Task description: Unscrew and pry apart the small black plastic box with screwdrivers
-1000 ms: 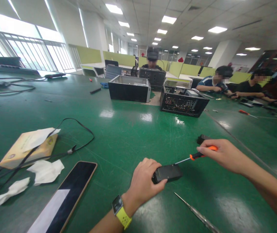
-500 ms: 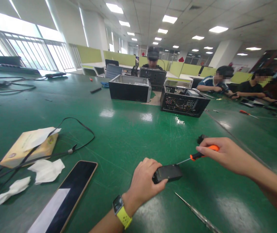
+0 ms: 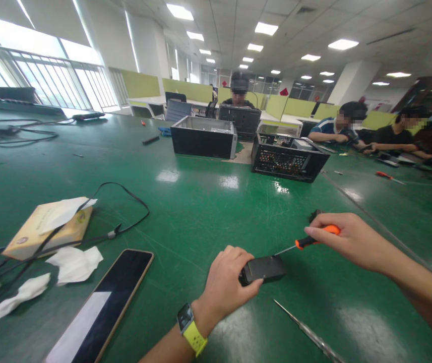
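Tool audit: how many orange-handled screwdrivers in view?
2. Held screwdriver in the right hand, tip at the small black box; far screwdriver lying on the table at right. Others may be hidden.

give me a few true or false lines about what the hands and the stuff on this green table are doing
1. The left hand grips a small black box on the green table. True.
2. The right hand holds a screwdriver with a blue handle. False: the handle is orange and black.
3. A phone lies flat on the table, to the left of the left hand. True.
4. The screwdriver's tip points at the phone. False: it points at the top edge of the small black box.
5. The left wrist wears a watch with a yellow strap. True.
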Available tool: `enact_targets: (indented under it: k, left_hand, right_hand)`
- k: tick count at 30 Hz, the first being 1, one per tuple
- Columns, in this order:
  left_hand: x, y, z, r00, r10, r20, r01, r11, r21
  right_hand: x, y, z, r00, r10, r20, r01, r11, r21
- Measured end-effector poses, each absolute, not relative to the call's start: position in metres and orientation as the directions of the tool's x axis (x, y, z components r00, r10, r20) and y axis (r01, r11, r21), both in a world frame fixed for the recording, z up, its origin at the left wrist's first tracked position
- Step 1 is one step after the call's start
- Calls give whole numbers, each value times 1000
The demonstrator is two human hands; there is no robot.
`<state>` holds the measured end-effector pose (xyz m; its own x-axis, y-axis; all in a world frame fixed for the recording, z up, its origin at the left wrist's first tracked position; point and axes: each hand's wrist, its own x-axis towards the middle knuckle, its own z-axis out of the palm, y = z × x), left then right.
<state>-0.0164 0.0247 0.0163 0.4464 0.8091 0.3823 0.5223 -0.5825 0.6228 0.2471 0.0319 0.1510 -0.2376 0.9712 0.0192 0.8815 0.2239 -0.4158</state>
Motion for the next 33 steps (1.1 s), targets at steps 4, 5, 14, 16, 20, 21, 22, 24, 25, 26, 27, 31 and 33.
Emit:
enact_targets:
  k: [4,5,14,16,20,21,22,24,25,26,27,31,33]
  left_hand:
    - [-17,25,15,449,813,372,531,-577,620]
    - [-17,26,14,450,812,371,532,-577,619]
    - [-17,25,14,450,809,377,531,-583,616]
    - [-16,25,14,451,810,374,533,-581,615]
    - [-16,25,14,453,813,367,533,-576,619]
    - [-16,25,15,451,814,367,532,-575,621]
    - [-16,25,15,449,814,368,531,-574,624]
    - [-16,25,15,449,814,368,528,-574,626]
    - [-16,25,15,450,814,367,527,-574,627]
    - [-16,25,15,453,813,366,526,-575,627]
    - [-16,25,15,453,814,363,528,-574,626]
    - [-16,25,15,454,816,358,534,-571,624]
    - [-16,25,15,453,816,358,535,-571,623]
  right_hand:
    - [244,32,152,-229,973,6,891,212,-402]
    - [244,31,153,-229,973,4,893,212,-396]
    - [237,23,159,-325,938,118,885,346,-311]
    - [234,23,158,-347,931,114,901,365,-235]
    - [232,19,161,-368,913,176,886,402,-230]
    - [231,17,162,-356,914,197,883,398,-250]
    - [231,15,163,-337,917,215,879,388,-276]
    - [230,10,164,-291,927,235,873,358,-331]
    - [229,8,164,-276,933,233,870,345,-351]
    - [228,6,162,-271,936,223,867,338,-365]
    - [226,5,161,-271,939,211,867,333,-372]
    - [220,8,155,-275,941,198,867,332,-373]
    - [217,11,153,-279,939,200,865,336,-372]
